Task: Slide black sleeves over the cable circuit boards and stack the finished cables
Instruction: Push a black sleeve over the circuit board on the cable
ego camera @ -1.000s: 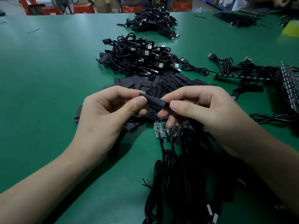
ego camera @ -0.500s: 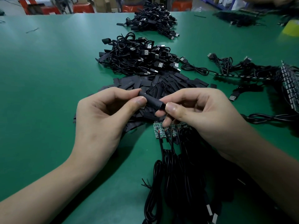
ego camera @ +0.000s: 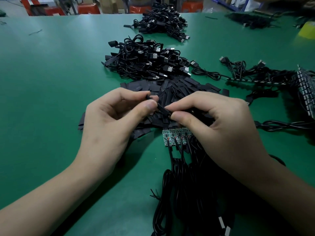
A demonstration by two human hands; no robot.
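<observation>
Green worktop (ego camera: 51,82): the left half lies open to its far edge, while the middle and right are crowded. The left hand (ego camera: 109,126) pinches one end of a black sleeve (ego camera: 161,109) and the right hand (ego camera: 218,126) pinches the other, just above a pile of loose sleeves (ego camera: 179,87); at least four circuit boards (ego camera: 175,137) sit in a row beneath the right hand. Two cable heaps, a near heap (ego camera: 146,60) and a far heap (ego camera: 163,21), lie beyond, and further cables (ego camera: 255,74) spread toward the right edge.
</observation>
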